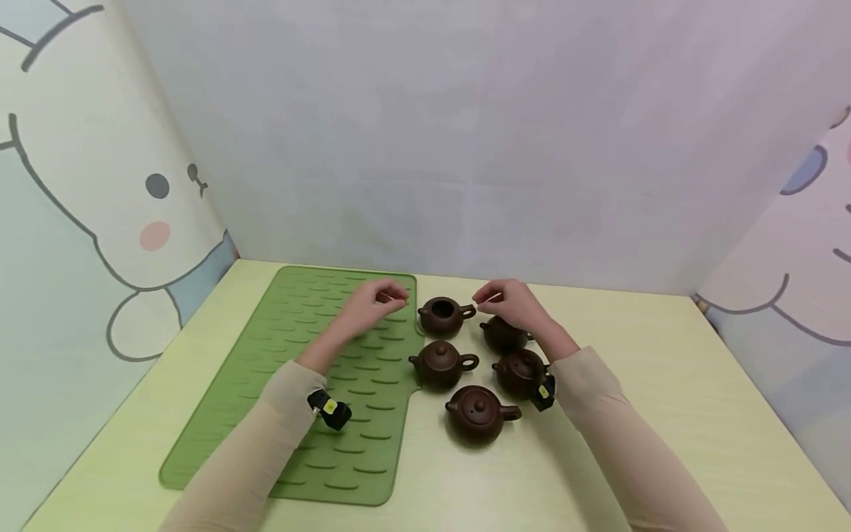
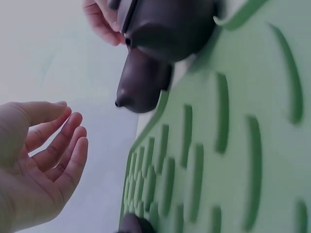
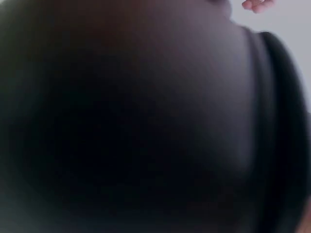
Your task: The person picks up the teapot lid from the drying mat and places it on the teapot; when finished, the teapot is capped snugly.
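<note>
My left hand (image 1: 372,303) hovers over the far right part of a green ridged mat (image 1: 319,384). In the left wrist view, the left hand (image 2: 43,160) has relaxed, slightly bent fingers with nothing between them. My right hand (image 1: 512,303) is loosely curved beside the handle of a lidless dark brown teapot (image 1: 442,325); contact with the handle is not plain. Partly beneath that hand sits another teapot (image 1: 501,338). Nearer stand three lidded teapots: one at the mat's edge (image 1: 440,366), one by the right wrist (image 1: 518,373) and one in front (image 1: 475,417).
A pale yellow table (image 1: 665,384) carries everything, with a white wall (image 1: 465,148) behind. Cartoon-printed panels (image 1: 159,222) flank it. A blurred dark teapot surface (image 3: 146,121) fills most of the right wrist view. A dark rounded thing (image 2: 136,224) shows low in the left wrist view.
</note>
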Tool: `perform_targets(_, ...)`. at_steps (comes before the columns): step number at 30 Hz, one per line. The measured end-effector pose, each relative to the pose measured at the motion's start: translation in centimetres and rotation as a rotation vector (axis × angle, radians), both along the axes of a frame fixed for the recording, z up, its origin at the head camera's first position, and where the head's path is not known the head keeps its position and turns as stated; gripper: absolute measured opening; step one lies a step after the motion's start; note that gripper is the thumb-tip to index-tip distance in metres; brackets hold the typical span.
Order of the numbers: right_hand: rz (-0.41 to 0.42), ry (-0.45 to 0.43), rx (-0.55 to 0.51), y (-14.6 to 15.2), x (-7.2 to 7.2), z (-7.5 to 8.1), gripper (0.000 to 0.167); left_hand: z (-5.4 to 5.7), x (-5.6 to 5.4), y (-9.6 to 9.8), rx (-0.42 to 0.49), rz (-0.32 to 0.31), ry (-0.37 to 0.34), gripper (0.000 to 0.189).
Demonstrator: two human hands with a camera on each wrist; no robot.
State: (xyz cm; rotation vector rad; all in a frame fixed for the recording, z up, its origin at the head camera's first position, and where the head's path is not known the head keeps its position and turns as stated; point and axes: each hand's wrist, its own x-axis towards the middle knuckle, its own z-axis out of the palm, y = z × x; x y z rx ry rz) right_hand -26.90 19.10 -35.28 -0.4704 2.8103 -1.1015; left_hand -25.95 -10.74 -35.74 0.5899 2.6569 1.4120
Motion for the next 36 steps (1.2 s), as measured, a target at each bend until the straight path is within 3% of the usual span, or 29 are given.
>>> perform_targets(11,-0.040,-0.001,0.055,0.1,-0.5,-1.0,0.016,-0.6,0.4,-3.3,-0.011,0.060,-0.016,0.024)
perform_targets(22,-0.079,0.008,0.048,-0.1,-0.4,-1.4,0.013,-2.2,0.8,-6.3,0.014,0.125,-0.062,0.028)
perform_targets(36,-0.109,0.027,0.047,-0.3,-0.5,-1.7,0.009,-3.6,0.6,-7.7,-0.068,0.192,-0.153,0.027)
